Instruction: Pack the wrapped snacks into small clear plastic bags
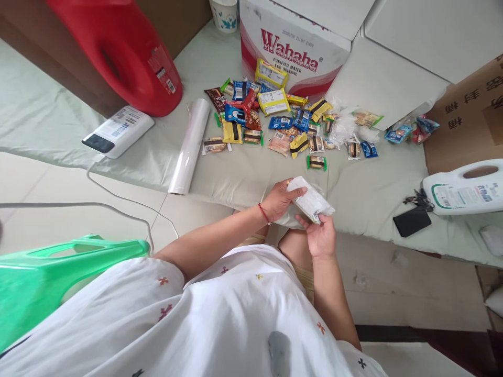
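A small white packet in clear plastic film (310,200) is held up over the near edge of the cloth-covered surface. My left hand (278,201), with a red string on its wrist, pinches the packet's upper left end, thumb on top. At the lower right end my right hand (321,235) grips it between thumb and fingers. What lies inside the wrapping cannot be made out. Just beyond my hands is a loose spread of wrapped snacks, among them a yellow packet (274,102), a blue packet (280,122) and a green-ended biscuit packet (316,162).
A clear plastic film roll (189,146) and a white device (118,131) lie left, near a red jug (129,57). Behind the snacks stands a Wahaha carton (293,50). To the right are crumpled plastic (346,128), a white detergent bottle (466,188) and a black pouch (412,222).
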The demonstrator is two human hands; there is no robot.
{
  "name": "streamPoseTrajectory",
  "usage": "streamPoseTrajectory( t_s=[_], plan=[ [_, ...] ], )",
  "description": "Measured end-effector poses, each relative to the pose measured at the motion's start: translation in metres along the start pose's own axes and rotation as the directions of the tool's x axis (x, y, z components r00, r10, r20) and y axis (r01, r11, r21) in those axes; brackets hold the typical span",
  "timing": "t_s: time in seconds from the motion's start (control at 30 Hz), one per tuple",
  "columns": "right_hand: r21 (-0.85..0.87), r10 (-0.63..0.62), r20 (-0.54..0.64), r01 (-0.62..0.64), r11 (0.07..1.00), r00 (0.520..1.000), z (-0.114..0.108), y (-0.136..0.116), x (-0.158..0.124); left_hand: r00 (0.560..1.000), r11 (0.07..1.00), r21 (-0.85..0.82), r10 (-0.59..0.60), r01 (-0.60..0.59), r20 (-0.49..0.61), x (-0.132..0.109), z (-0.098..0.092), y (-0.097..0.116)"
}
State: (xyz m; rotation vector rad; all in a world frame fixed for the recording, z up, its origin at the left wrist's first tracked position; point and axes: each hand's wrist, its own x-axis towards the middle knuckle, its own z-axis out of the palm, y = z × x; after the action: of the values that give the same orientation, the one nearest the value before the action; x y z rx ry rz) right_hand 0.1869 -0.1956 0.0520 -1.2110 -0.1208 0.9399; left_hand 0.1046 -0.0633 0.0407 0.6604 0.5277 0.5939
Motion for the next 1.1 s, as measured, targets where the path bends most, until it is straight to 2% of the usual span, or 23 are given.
streamPoseTrajectory(
  t_s=[0.1, 0.2, 0.27, 0.33, 0.47, 0.57, 0.63, 0.67, 0.77, 0.87, 0.97, 1.1],
  plan=[
    [-0.244, -0.144, -0.099, 0.116, 0.963, 0.985, -0.009, 0.005, 0.002, 0.992, 1.000, 0.024, 0.022, -0.019, -0.125, 0.003, -0.001, -0.005],
    [-0.307, -0.220, -0.057, 0.193, 0.932, 0.974, -0.013, 0.007, 0.001, 0.992, 0.987, 0.151, 0.066, -0.048, -0.112, 0.000, 0.000, -0.005],
    [-0.284, -0.207, -0.007, 0.197, 0.939, 0.978, -0.015, 0.004, 0.001, 0.996, 0.967, 0.243, 0.088, -0.081, -0.015, -0.004, 0.001, 0.000],
    [-0.249, -0.136, 0.036, 0.140, 0.958, 0.990, -0.017, -0.001, 0.002, 0.992, 0.967, 0.242, 0.056, -0.083, 0.116, -0.006, 0.002, 0.011],
    [-0.180, 0.087, 0.158, -0.058, 0.982, 0.984, -0.015, -0.002, 0.001, 0.933, 0.998, -0.011, -0.053, 0.061, 0.355, -0.008, 0.002, 0.035],
    [-0.120, 0.147, 0.196, -0.125, 0.985, 0.970, -0.006, 0.010, -0.005, 0.888, 0.983, -0.165, 0.000, 0.085, 0.461, -0.010, 0.004, 0.042],
    [-0.070, 0.156, 0.197, -0.145, 0.987, 0.968, -0.001, 0.018, -0.009, 0.872, 0.980, -0.180, 0.013, 0.087, 0.490, -0.013, 0.005, 0.040],
    [-0.050, 0.160, 0.193, -0.153, 0.987, 0.968, 0.001, 0.021, -0.011, 0.875, 0.982, -0.165, 0.001, 0.090, 0.484, -0.014, 0.006, 0.039],
    [-0.068, 0.174, 0.195, -0.164, 0.984, 0.965, 0.004, 0.024, -0.012, 0.921, 0.988, -0.131, -0.024, 0.081, 0.390, -0.016, 0.009, 0.033],
    [-0.162, 0.084, 0.167, -0.057, 0.985, 0.982, 0.005, 0.017, -0.009, 0.954, 0.978, -0.195, -0.009, 0.071, 0.301, -0.013, 0.011, 0.029],
    [-0.221, -0.013, 0.124, 0.040, 0.974, 0.992, 0.005, 0.011, -0.006, 0.959, 0.973, -0.210, -0.039, 0.101, 0.280, -0.008, 0.008, 0.026],
    [-0.233, 0.055, 0.155, -0.017, 0.972, 0.986, 0.004, 0.008, -0.003, 0.941, 0.987, -0.102, -0.088, 0.128, 0.325, -0.002, -0.003, 0.026]
  ],
)
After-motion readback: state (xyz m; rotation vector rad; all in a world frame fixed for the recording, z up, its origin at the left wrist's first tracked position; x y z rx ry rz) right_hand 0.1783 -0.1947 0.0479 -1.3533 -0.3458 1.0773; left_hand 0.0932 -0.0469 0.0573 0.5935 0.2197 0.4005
